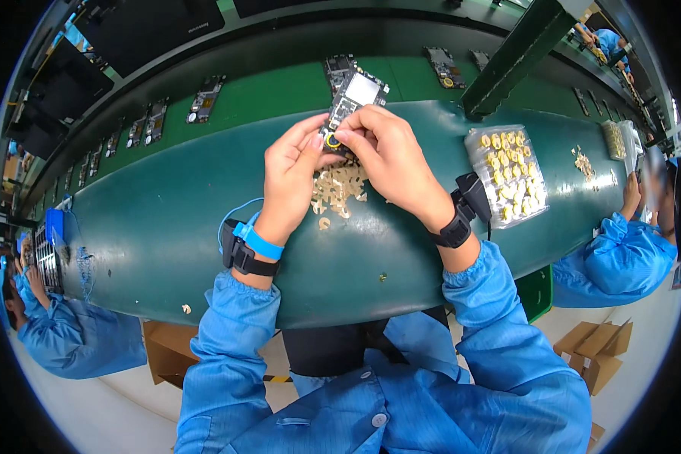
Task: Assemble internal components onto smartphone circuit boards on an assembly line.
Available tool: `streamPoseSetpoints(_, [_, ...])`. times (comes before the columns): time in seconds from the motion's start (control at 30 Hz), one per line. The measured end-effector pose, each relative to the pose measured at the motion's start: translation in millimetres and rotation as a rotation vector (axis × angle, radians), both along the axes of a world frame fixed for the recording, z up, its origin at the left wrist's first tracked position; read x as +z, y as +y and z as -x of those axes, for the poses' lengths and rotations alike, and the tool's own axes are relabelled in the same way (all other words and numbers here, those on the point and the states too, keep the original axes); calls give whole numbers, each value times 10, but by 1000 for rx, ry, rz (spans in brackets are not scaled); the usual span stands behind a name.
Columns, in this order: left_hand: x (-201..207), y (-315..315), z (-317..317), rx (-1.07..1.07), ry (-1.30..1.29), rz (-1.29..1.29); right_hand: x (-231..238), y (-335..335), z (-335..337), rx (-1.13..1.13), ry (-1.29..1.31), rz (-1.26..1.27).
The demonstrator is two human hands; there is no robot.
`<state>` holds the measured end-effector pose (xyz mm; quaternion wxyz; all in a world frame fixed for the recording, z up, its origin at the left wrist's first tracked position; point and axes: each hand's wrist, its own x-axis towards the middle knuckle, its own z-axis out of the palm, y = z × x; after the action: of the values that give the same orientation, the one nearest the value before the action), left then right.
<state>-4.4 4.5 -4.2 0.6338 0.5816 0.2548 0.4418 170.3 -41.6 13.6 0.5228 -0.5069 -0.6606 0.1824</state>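
Note:
A black circuit board (350, 103) with a silver metal plate is held tilted above the table. My left hand (292, 168) grips its lower end between thumb and fingers. My right hand (392, 155) is closed at the board's right edge, its thumb tip against a round, yellow-rimmed part (332, 141) at that lower end. What the right fingertips touch behind the thumb is partly hidden. Below both hands lies a loose pile of small beige pieces (339, 189) on the green table mat (166, 219).
At right, a clear tray (516, 178) holds several round yellow parts. More circuit boards (206, 98) lie along the green strip behind the mat. A dark post (518, 60) rises at back right. Co-workers in blue (617, 261) sit at both sides. Cardboard boxes (594, 352) stand below.

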Motion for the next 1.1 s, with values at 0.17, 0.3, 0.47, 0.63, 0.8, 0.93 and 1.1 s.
streamPoseSetpoints(0.17, [5, -15, -7, -4, -18, 0, -10, 5, 20, -8, 2, 20])
streamPoseSetpoints(0.3, [-3, -16, -11, 1, -21, 21, -6, 0, 35, -33, -51, 21])
streamPoseSetpoints(0.47, [22, -36, -21, 7, -20, 29, -20, 2, 47, -52, -55, -13])
streamPoseSetpoints(0.63, [60, -81, -51, 22, -16, -46, -9, -9, 59, -45, -25, 8])
streamPoseSetpoints(0.8, [64, -68, -38, 29, -32, -24, -13, -9, 84, -36, 10, -6])
streamPoseSetpoints(0.93, [66, -47, -46, 40, -37, -9, -29, 9, 120, -91, 43, -5])
streamPoseSetpoints(1.1, [86, -31, -30, 38, -81, -22, -19, 35, 142, -95, 83, -15])
